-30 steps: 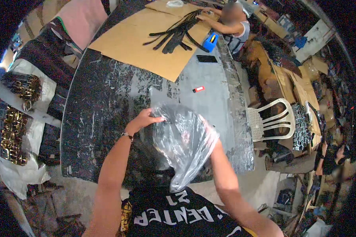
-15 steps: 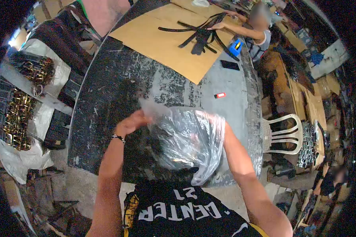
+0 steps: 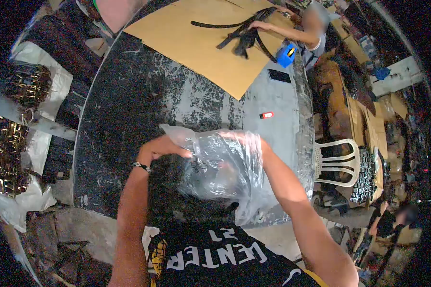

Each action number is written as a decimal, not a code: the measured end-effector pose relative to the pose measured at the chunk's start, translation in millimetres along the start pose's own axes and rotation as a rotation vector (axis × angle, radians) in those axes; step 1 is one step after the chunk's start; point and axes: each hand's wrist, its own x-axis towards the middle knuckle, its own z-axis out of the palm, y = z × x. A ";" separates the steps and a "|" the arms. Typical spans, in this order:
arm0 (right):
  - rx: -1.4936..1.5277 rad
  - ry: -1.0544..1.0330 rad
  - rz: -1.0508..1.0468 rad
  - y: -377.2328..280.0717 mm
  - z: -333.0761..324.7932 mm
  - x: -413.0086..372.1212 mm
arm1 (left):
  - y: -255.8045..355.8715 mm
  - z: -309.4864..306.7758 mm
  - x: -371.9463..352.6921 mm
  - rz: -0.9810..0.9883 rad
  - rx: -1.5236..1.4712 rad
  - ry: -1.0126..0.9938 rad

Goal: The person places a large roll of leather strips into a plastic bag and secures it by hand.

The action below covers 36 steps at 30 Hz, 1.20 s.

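Observation:
A clear plastic bag is crumpled and partly spread above the near part of the dark table. My left hand, with a bracelet at the wrist, is closed on the bag's upper left edge. On the other side, my right hand lies under or inside the film near the bag's upper right. The plastic and its glare cover the right fingers, so their grip is hidden. Something pinkish shows through the film, too blurred to name.
A red lighter-like item and a black phone lie beyond the bag. Farther off are a brown cardboard sheet, black straps, a blue tape dispenser and another person. A white plastic chair stands right; metal buckles are left.
My left hand has moved slightly right and down along the bag, whose film has shifted and crumpled. Across the table, the other person's hands and the straps have moved.

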 end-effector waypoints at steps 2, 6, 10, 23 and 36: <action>-0.726 -0.138 -0.442 4.9 -9.9 15.4 | -14.5 -26.5 1.5 0.005 0.138 0.050; -0.982 -0.402 -0.579 6.0 -29.6 61.7 | 10.7 -43.3 -4.9 -0.082 0.204 0.025; -0.103 -0.218 0.147 -12.3 14.9 57.0 | 43.1 -33.5 -2.5 -0.146 0.399 -0.007; -0.221 -0.222 0.248 28.3 22.0 98.3 | -25.2 -0.1 29.6 0.041 0.142 -0.219; 0.044 -0.307 0.649 59.8 24.6 84.0 | -1.3 25.7 12.0 -0.248 0.282 -0.332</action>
